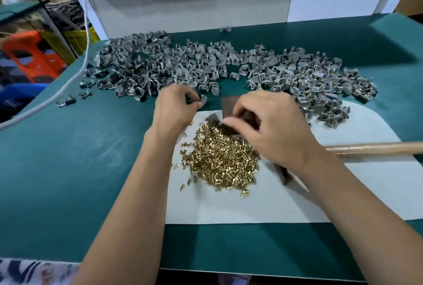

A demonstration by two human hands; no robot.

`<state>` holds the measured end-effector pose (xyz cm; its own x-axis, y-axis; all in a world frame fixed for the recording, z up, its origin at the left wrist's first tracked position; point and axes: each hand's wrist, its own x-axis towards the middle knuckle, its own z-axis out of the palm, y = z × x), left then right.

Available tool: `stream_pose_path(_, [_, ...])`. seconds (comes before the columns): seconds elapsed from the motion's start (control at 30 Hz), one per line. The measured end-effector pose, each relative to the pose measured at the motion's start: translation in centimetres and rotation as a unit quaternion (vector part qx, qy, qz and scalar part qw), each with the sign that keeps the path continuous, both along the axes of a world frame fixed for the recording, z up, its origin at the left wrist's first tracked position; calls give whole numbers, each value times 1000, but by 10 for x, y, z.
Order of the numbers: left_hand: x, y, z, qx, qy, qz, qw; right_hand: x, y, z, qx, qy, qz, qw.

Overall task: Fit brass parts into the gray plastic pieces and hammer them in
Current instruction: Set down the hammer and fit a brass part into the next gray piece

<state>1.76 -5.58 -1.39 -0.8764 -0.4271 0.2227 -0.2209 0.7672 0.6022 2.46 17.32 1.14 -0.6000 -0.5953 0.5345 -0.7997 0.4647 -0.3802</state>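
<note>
Head view: the left hand [176, 107] pinched a gray plastic piece [203, 100] at its curled fingertips, just in front of the long heap of gray pieces [229, 67] spread across the green table [68, 159]. The right hand [272, 129] had its fingers curled over a dark block [229, 107], though what they gripped could not be told. The pile of brass parts [219, 159] lay on the white sheet [229, 207] between both wrists, with a wooden handle [377, 147] resting to the right.
</note>
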Motion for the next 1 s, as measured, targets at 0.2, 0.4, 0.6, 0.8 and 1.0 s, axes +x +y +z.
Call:
stream_pose_path(0.2, [2, -7, 0, 7, 15, -14, 1000, 40, -43, -7, 174, 31, 238, 955])
stream_pose_path(0.4, [0, -13, 1, 77, 70, 15, 994, 46, -55, -10, 217, 37, 267, 938])
stream_pose_path(0.6, [-3, -5, 4, 247, 125, -7, 961, 37, -48, -11, 163, 57, 210, 962])
stream_pose_path(0.8, [-4, 23, 8, 413, 143, -79, 896, -7, -9, -5, -26, 12, 37, 999])
stream_pose_path(1.0, [-2, 46, 11, 422, 186, -165, 872, -29, 16, -1, -136, -19, -76, 988])
